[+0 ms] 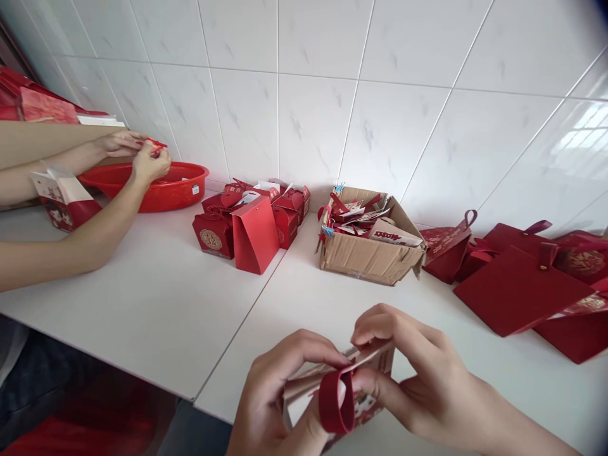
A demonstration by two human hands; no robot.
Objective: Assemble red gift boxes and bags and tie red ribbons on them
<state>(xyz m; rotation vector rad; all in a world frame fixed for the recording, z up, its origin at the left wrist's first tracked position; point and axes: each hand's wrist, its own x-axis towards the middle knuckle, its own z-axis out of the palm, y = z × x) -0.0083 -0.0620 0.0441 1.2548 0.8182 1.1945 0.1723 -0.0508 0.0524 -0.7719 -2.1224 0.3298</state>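
Note:
My left hand (273, 396) and my right hand (418, 373) are both closed on a small red-and-white paper gift box (365, 373) near the table's front edge. A red ribbon loop (336, 400) on the box lies over my left thumb. My right thumb and fingers pinch the box's top flap. The lower part of the box is hidden behind my hands.
A cardboard box (368, 256) of red pieces stands mid-table, with folded red gift boxes (251, 221) to its left and flat red bags (522, 288) at the right. At the far left, another person's hands (142, 155) work over a red basin (164, 187) beside a small box (61, 199). A tiled wall is behind.

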